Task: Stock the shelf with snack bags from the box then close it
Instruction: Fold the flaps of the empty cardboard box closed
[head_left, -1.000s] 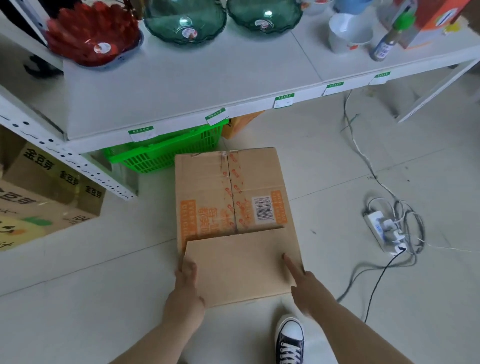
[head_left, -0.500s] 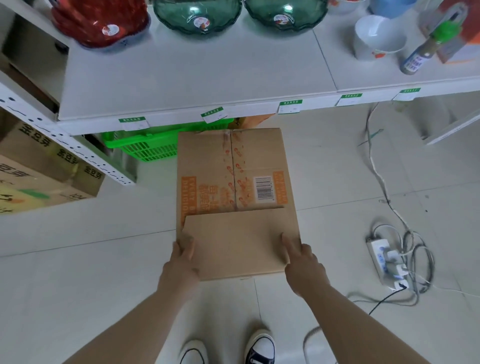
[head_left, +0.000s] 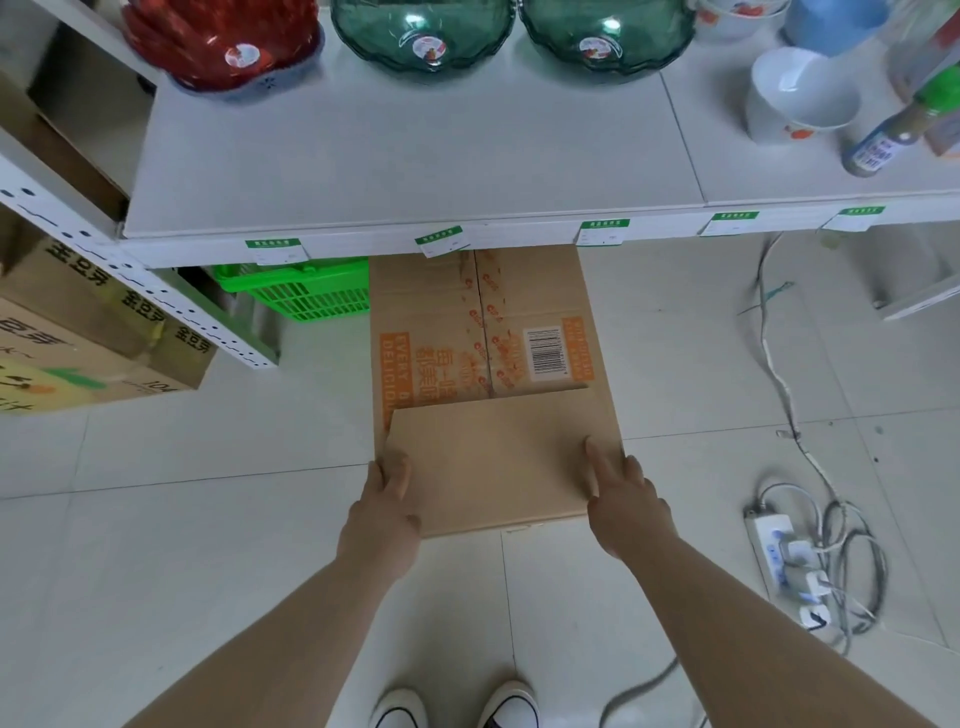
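Observation:
A brown cardboard box (head_left: 457, 332) with orange print and a barcode stands on the tiled floor, its far end under the white shelf (head_left: 405, 156). Its top flaps are folded down; the plain near flap (head_left: 493, 457) lies over the printed ones. My left hand (head_left: 387, 499) rests on the flap's near left corner with fingers flat. My right hand (head_left: 621, 493) presses the near right corner with straight fingers. No snack bags are visible.
On the shelf stand a red bowl (head_left: 223, 41), two green glass bowls (head_left: 421, 36), a white bowl (head_left: 795, 98) and a bottle (head_left: 893, 130). A green basket (head_left: 301, 291) sits under the shelf, cartons (head_left: 78, 332) at left. A power strip (head_left: 784, 561) with cables lies at right.
The view has come closer and shifted so the box's far end now lies under the shelf. Both hands have settled flat on the near flap's corners, pressing it down.

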